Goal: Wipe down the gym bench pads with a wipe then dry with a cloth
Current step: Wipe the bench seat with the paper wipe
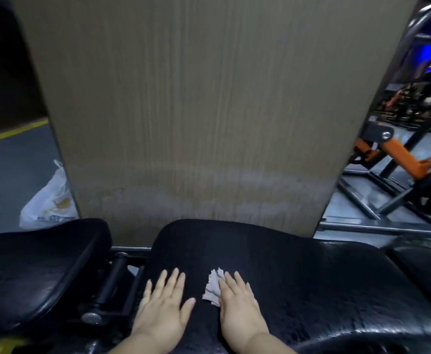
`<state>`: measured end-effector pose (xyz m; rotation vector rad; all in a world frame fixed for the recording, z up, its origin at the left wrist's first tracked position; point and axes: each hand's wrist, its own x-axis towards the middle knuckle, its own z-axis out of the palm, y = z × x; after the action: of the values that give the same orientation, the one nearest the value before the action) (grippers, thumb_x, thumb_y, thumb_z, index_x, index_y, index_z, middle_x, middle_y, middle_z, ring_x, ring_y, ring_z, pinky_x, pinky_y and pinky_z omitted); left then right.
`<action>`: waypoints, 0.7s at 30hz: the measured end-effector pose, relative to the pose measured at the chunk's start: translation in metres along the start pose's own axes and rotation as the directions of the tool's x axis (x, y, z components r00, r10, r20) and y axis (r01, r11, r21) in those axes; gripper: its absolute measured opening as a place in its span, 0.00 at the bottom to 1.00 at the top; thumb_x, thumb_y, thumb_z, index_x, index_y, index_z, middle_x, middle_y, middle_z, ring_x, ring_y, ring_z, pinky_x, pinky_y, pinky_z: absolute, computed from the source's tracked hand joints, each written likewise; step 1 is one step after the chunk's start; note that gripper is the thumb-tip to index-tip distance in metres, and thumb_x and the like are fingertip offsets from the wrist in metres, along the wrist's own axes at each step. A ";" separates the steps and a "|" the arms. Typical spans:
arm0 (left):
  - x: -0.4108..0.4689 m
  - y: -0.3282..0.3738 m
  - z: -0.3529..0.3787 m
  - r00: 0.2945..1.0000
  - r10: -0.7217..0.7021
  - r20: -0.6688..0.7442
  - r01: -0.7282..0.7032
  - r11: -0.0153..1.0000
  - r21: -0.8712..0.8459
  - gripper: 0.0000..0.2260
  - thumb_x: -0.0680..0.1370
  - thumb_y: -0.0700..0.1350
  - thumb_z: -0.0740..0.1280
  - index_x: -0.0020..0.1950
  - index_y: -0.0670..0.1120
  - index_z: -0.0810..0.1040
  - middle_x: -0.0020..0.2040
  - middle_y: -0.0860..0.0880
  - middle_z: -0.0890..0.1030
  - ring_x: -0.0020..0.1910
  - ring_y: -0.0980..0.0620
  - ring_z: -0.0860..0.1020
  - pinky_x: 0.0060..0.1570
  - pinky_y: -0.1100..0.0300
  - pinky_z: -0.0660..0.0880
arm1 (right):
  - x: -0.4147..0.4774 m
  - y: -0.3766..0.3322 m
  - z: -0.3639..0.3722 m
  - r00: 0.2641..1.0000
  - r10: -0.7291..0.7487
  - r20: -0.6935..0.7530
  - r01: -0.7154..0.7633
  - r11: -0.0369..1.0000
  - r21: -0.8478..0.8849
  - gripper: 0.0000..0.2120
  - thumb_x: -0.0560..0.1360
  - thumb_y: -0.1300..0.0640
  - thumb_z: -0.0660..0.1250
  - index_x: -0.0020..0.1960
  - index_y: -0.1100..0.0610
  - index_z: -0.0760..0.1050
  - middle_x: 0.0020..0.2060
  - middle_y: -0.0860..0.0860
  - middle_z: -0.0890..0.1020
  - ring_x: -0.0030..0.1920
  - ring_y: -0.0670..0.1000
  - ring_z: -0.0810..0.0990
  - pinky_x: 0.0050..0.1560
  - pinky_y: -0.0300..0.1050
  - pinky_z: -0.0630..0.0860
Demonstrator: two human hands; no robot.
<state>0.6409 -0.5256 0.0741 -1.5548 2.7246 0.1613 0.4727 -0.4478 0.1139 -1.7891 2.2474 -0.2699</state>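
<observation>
A long black bench pad [298, 272] runs from the middle of the view to the right. A smaller black seat pad [38, 264] sits to its left across a metal hinge. My left hand [164, 305] lies flat on the long pad near its left end, fingers straight and spread. My right hand [237, 305] presses flat on a small crumpled pale wipe [212, 287], which sticks out past my fingers to the left. Most of the wipe is under my palm.
A wide brown pillar [196, 111] rises directly behind the bench. A white plastic bag [49, 200] sits on the floor at the left. Orange and black gym machines [398, 154] and steel frame bars stand at the right. A yellow floor line [12, 132] runs far left.
</observation>
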 end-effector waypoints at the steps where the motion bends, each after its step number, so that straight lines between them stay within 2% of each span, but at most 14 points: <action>1: 0.001 0.007 0.001 1.000 0.009 -0.001 -0.009 1.000 0.010 0.32 0.82 0.61 0.42 0.60 0.49 0.82 0.62 0.52 0.81 0.67 0.49 0.67 0.74 0.54 0.40 | -0.002 0.009 -0.002 1.000 0.010 -0.008 -0.010 1.000 0.005 0.28 0.80 0.59 0.52 0.78 0.52 0.50 0.78 0.46 0.46 0.77 0.48 0.39 0.72 0.44 0.36; 3: 0.003 0.025 -0.001 0.998 0.062 0.006 -0.062 0.997 0.040 0.29 0.82 0.60 0.43 0.63 0.50 0.80 0.63 0.52 0.80 0.74 0.47 0.58 0.74 0.52 0.41 | -0.005 0.024 -0.006 1.000 0.011 0.007 -0.011 1.000 -0.014 0.29 0.79 0.59 0.54 0.78 0.53 0.49 0.78 0.47 0.47 0.77 0.49 0.39 0.74 0.48 0.36; 6: 0.011 0.055 0.006 0.983 0.181 0.026 -0.182 0.983 0.031 0.26 0.82 0.61 0.44 0.66 0.51 0.75 0.65 0.54 0.78 0.78 0.54 0.46 0.74 0.52 0.41 | -0.010 0.045 -0.016 0.999 0.021 0.047 -0.019 0.999 -0.033 0.32 0.78 0.59 0.55 0.79 0.54 0.46 0.78 0.48 0.46 0.77 0.51 0.39 0.75 0.50 0.36; 7: 0.015 0.064 0.008 0.981 0.194 0.031 -0.195 0.981 0.024 0.26 0.82 0.61 0.44 0.65 0.51 0.75 0.65 0.53 0.78 0.79 0.54 0.46 0.73 0.53 0.41 | -0.011 0.055 -0.019 0.998 0.022 0.050 -0.020 0.999 -0.038 0.32 0.78 0.59 0.56 0.79 0.54 0.46 0.78 0.49 0.47 0.77 0.51 0.39 0.76 0.50 0.37; 10: 0.023 0.082 0.012 0.988 0.131 0.078 -0.134 0.991 0.028 0.31 0.81 0.63 0.41 0.65 0.50 0.78 0.66 0.53 0.77 0.73 0.49 0.61 0.70 0.52 0.46 | -0.012 0.088 -0.023 0.999 0.037 0.008 -0.037 0.999 -0.016 0.30 0.78 0.57 0.56 0.78 0.53 0.50 0.78 0.49 0.49 0.77 0.50 0.41 0.75 0.49 0.38; 11: 0.024 0.086 0.008 0.993 0.080 0.082 -0.081 0.997 0.008 0.34 0.80 0.65 0.39 0.68 0.49 0.76 0.70 0.55 0.72 0.72 0.52 0.61 0.69 0.51 0.48 | -0.013 0.098 -0.023 0.999 0.051 -0.010 -0.051 0.999 -0.001 0.30 0.78 0.57 0.57 0.78 0.52 0.51 0.78 0.48 0.50 0.77 0.50 0.42 0.74 0.48 0.37; 12: 0.023 0.090 0.001 0.996 0.029 0.087 -0.028 1.000 -0.009 0.37 0.77 0.67 0.37 0.75 0.50 0.68 0.74 0.58 0.62 0.75 0.55 0.57 0.70 0.50 0.48 | -0.013 0.107 -0.024 0.998 0.063 -0.023 -0.063 0.998 0.009 0.30 0.78 0.57 0.57 0.77 0.51 0.52 0.78 0.47 0.51 0.77 0.50 0.43 0.74 0.47 0.37; 13: 0.024 0.093 -0.001 0.999 0.012 0.044 -0.011 1.000 -0.009 0.37 0.75 0.68 0.35 0.78 0.51 0.55 0.76 0.61 0.51 0.77 0.58 0.48 0.72 0.49 0.45 | -0.015 0.115 -0.026 0.997 0.072 -0.027 -0.071 0.997 0.012 0.31 0.77 0.57 0.58 0.77 0.51 0.52 0.78 0.46 0.51 0.77 0.49 0.43 0.74 0.46 0.37; 14: 0.024 0.099 -0.005 1.000 0.003 0.010 -0.003 0.999 -0.032 0.35 0.75 0.68 0.35 0.79 0.52 0.45 0.76 0.62 0.43 0.76 0.58 0.42 0.74 0.48 0.42 | -0.016 0.122 -0.029 0.997 0.076 -0.029 -0.076 0.997 0.010 0.32 0.77 0.58 0.58 0.78 0.51 0.51 0.78 0.46 0.51 0.77 0.49 0.43 0.74 0.46 0.37; 15: 0.025 0.104 -0.009 0.999 -0.017 0.047 0.019 0.999 -0.049 0.32 0.78 0.66 0.37 0.78 0.53 0.39 0.76 0.62 0.38 0.77 0.57 0.38 0.74 0.46 0.41 | -0.018 0.129 -0.031 0.997 0.078 -0.030 -0.078 0.997 0.009 0.32 0.76 0.59 0.59 0.78 0.51 0.51 0.78 0.46 0.51 0.77 0.49 0.43 0.74 0.46 0.38; 17: 0.026 0.119 -0.016 0.990 -0.052 0.130 0.058 0.997 -0.045 0.29 0.81 0.63 0.42 0.78 0.55 0.36 0.77 0.62 0.36 0.77 0.52 0.36 0.74 0.43 0.39 | -0.020 0.137 -0.037 0.997 0.079 -0.027 -0.079 0.997 0.004 0.32 0.76 0.61 0.58 0.77 0.52 0.51 0.77 0.47 0.52 0.77 0.50 0.43 0.74 0.46 0.38; 21: 0.029 0.144 -0.023 0.987 -0.065 0.150 0.076 0.995 -0.071 0.29 0.80 0.65 0.41 0.78 0.58 0.37 0.78 0.59 0.35 0.77 0.44 0.35 0.72 0.38 0.38 | -0.022 0.152 -0.046 0.995 0.086 -0.045 -0.086 0.996 0.009 0.30 0.77 0.60 0.56 0.77 0.52 0.52 0.77 0.49 0.54 0.77 0.51 0.46 0.74 0.47 0.39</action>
<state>0.5038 -0.4797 0.1083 -1.5859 2.5755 0.3684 0.3221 -0.3931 0.1140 -1.6941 2.3446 -0.3034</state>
